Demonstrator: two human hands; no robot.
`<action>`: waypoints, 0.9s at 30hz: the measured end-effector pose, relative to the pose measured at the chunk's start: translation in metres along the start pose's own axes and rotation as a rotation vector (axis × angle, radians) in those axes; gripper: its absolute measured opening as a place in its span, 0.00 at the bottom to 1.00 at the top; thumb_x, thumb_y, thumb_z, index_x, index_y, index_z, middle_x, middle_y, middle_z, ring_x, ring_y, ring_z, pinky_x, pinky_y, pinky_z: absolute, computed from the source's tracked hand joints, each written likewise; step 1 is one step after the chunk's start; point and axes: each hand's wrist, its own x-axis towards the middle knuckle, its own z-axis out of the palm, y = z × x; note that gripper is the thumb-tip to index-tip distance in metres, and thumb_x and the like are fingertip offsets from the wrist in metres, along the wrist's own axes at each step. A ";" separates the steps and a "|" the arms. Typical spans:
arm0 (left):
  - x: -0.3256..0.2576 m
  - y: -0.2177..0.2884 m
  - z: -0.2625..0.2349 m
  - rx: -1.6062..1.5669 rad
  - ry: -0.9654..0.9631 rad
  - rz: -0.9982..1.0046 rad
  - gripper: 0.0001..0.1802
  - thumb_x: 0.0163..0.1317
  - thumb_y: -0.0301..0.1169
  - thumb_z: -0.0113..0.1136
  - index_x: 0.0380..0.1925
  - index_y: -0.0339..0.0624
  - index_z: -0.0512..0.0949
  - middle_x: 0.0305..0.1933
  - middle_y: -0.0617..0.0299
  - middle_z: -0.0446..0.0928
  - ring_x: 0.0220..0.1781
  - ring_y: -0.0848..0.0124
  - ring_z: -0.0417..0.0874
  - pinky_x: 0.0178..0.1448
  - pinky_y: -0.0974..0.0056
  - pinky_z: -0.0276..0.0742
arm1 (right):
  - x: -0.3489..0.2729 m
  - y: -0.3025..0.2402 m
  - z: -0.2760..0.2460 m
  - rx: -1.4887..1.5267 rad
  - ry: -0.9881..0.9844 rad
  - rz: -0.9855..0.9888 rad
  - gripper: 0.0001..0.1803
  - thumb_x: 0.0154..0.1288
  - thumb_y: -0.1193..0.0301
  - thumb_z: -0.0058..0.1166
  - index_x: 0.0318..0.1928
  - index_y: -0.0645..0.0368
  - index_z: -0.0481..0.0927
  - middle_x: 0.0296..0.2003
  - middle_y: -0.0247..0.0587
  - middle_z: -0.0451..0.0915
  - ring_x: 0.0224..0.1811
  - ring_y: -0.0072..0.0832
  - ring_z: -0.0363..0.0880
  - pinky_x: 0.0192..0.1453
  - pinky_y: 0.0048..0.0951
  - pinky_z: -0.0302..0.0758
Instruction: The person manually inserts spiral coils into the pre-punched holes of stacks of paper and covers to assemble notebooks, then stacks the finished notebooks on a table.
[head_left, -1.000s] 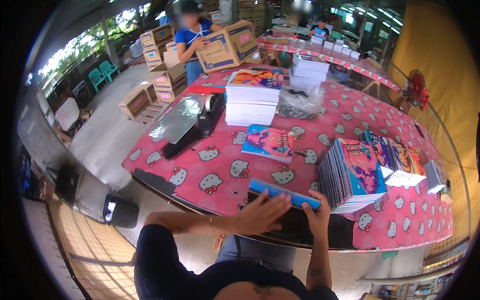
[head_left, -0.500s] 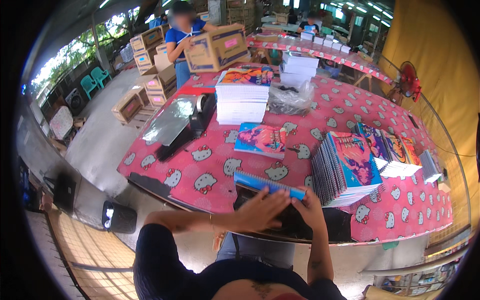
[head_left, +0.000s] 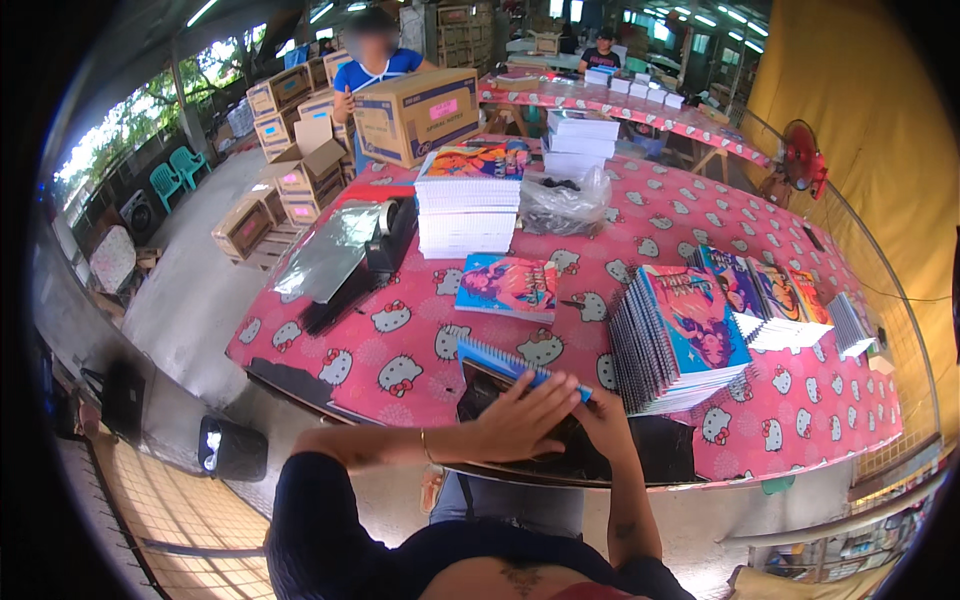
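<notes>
Near the table's front edge lies a blue spiral notebook [head_left: 482, 354], its wire spine facing up along the far side. My left hand [head_left: 525, 415] is laid across it with the fingers stretched out flat over the blue cover. At the notebook's right end, my right hand [head_left: 605, 420] grips the corner between thumb and fingers. Part of the notebook is hidden under both hands. Just right of them stands a tall stack of spiral notebooks [head_left: 690, 325] with pink and blue covers. Beyond the hands lies a smaller pile of notebooks [head_left: 507, 287].
A high notebook stack [head_left: 466, 215], a clear plastic bag [head_left: 568, 202] and a black tape dispenser [head_left: 390, 245] stand farther back. More notebooks [head_left: 785, 305] are at the right. Across the table, a co-worker [head_left: 375, 70] stands behind a cardboard box [head_left: 420, 115]. A red fan [head_left: 803, 160] is far right.
The co-worker's box has come down to the tabletop, and one of their hands is off its side. My hands stay on the notebook, nearly unmoved. The whole view has shifted slightly.
</notes>
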 end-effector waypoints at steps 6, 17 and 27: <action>0.002 -0.002 -0.002 -0.052 0.072 -0.022 0.45 0.65 0.57 0.55 0.71 0.33 0.63 0.77 0.44 0.61 0.80 0.52 0.59 0.77 0.37 0.51 | 0.003 -0.014 -0.005 -0.135 -0.027 0.078 0.17 0.67 0.77 0.62 0.56 0.62 0.82 0.34 0.41 0.85 0.36 0.16 0.80 0.40 0.25 0.77; 0.015 0.002 -0.017 -0.100 0.081 -0.082 0.36 0.70 0.52 0.53 0.69 0.37 0.67 0.75 0.46 0.63 0.78 0.52 0.60 0.77 0.36 0.51 | -0.014 -0.012 0.014 -0.069 0.210 0.016 0.12 0.67 0.78 0.62 0.49 0.68 0.84 0.34 0.41 0.86 0.39 0.18 0.83 0.44 0.22 0.78; 0.018 -0.017 0.002 -0.326 0.062 -0.088 0.14 0.63 0.39 0.66 0.44 0.43 0.79 0.43 0.65 0.83 0.47 0.63 0.84 0.69 0.51 0.67 | -0.018 -0.014 0.014 -0.067 0.304 -0.068 0.14 0.65 0.80 0.64 0.51 0.67 0.84 0.40 0.46 0.87 0.42 0.24 0.86 0.49 0.27 0.83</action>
